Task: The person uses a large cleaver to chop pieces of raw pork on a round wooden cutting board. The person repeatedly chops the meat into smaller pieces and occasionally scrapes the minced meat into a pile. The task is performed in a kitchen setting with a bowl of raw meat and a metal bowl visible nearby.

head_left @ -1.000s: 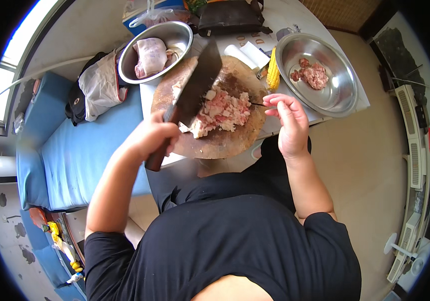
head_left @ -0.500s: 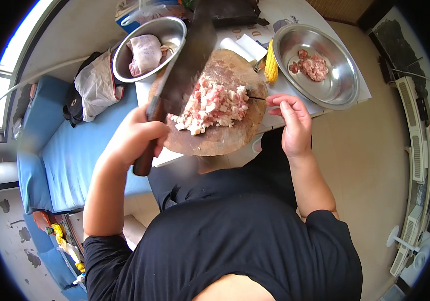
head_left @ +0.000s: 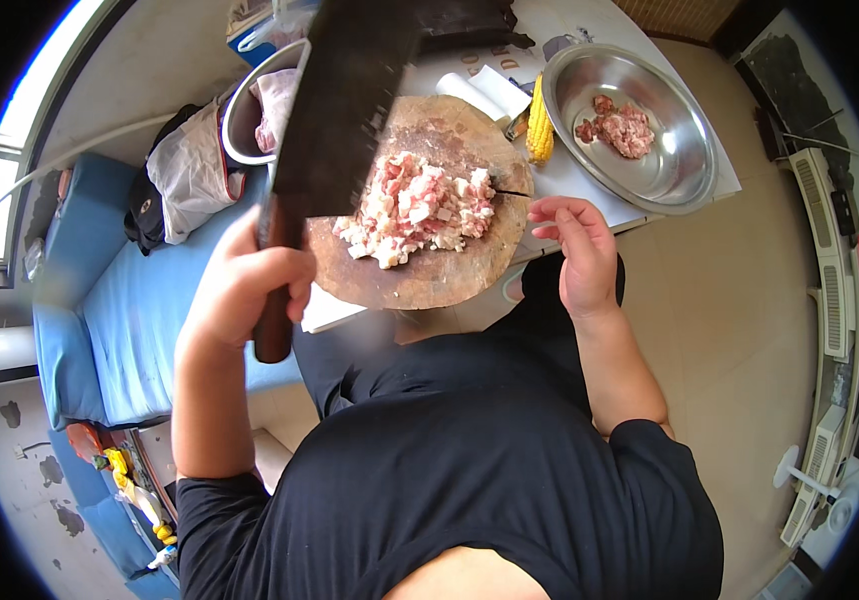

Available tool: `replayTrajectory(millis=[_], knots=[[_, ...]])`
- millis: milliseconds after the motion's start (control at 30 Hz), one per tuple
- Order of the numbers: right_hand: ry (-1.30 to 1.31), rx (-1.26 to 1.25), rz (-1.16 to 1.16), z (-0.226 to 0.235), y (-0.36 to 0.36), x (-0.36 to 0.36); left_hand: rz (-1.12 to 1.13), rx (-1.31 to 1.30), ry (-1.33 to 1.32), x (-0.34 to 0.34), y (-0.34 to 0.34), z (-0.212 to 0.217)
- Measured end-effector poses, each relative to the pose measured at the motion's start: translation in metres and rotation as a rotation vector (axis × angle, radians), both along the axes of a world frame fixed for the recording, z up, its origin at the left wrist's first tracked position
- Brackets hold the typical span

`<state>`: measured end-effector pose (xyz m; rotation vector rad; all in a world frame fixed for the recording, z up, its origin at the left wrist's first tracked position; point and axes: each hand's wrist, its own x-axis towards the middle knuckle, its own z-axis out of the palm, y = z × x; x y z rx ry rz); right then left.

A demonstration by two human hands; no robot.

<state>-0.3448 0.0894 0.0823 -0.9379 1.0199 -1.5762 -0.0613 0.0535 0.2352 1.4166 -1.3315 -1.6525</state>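
My left hand (head_left: 249, 280) is wrapped round the dark wooden handle of a cleaver (head_left: 339, 110). Its broad dark blade, a little blurred, is raised over the left side of a round wooden chopping block (head_left: 429, 285). Chopped pink and white meat (head_left: 419, 210) lies heaped in the middle of the block, some of it hidden by the blade. My right hand (head_left: 581, 255) hovers by the block's right edge, near a dark crack in the wood. Its fingers are loosely bent and hold nothing.
At the right, a steel basin (head_left: 684, 150) contains minced meat (head_left: 624, 130). A corn cob (head_left: 540, 125) lies between basin and block. Behind the blade, another steel bowl (head_left: 239, 125) holds a large piece of meat (head_left: 274, 105). A blue sofa (head_left: 169, 310) stands at the left.
The cleaver has shifted left and tilted more upright, now covering much of the left bowl. My left hand has moved slightly left and down. My right hand has barely moved; the meat heap looks the same.
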Motion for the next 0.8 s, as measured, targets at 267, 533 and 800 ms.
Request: replayTrajectory(millis=[267, 533, 800], knots=[[0.034, -0.013, 0.013, 0.004, 0.002, -0.002, -0.081, 0.137, -0.115, -0.008, -0.014, -0.020], [-0.039, 0.054, 0.026, -0.002, 0.004, 0.003, -0.203, 0.137, -0.337, -0.011, -0.011, -0.067], [-0.010, 0.060, 0.011, -0.004, 0.006, -0.006, -0.088, 0.024, -0.137, -0.006, -0.001, -0.009]])
